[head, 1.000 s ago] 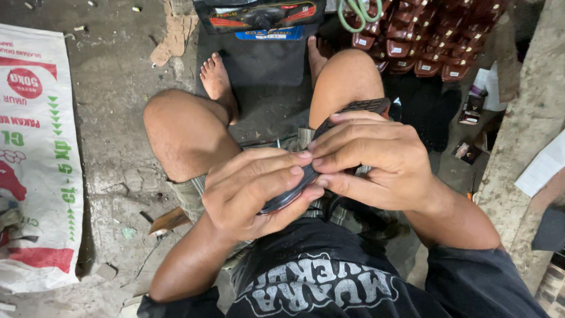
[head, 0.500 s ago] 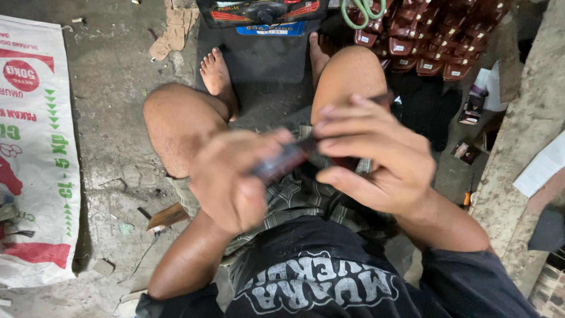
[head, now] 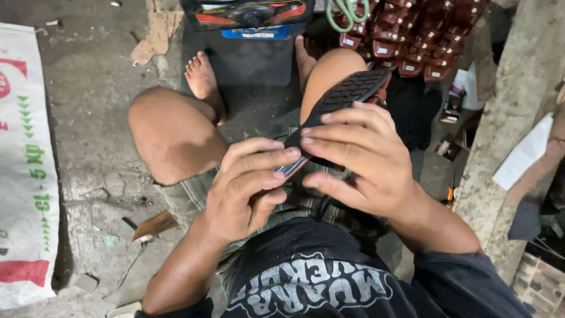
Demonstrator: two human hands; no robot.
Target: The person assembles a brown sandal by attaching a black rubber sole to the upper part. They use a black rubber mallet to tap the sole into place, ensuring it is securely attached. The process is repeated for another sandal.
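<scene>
I sit on the floor with bare knees raised. Both hands hold a black sandal (head: 344,94) sole-up over my lap, its ribbed tread facing the camera and its toe pointing away over my right knee. My right hand (head: 359,159) wraps over the heel half from the right, fingers spread across the sole. My left hand (head: 247,185) pinches the near end of the sandal from the left, thumb and fingers pressed on its edge, where a thin reddish layer shows.
A stack of dark red sandals (head: 424,35) lies ahead at the right, with green cord loops (head: 347,15) next to it. A black and red box (head: 247,13) sits ahead. A white printed sack (head: 23,176) lies on the concrete at the left. A concrete ledge (head: 512,123) rises at the right.
The sandal has turned and stretched away from me, its tread now plainly showing over my right knee. My left hand has shifted to pinch the near end.
</scene>
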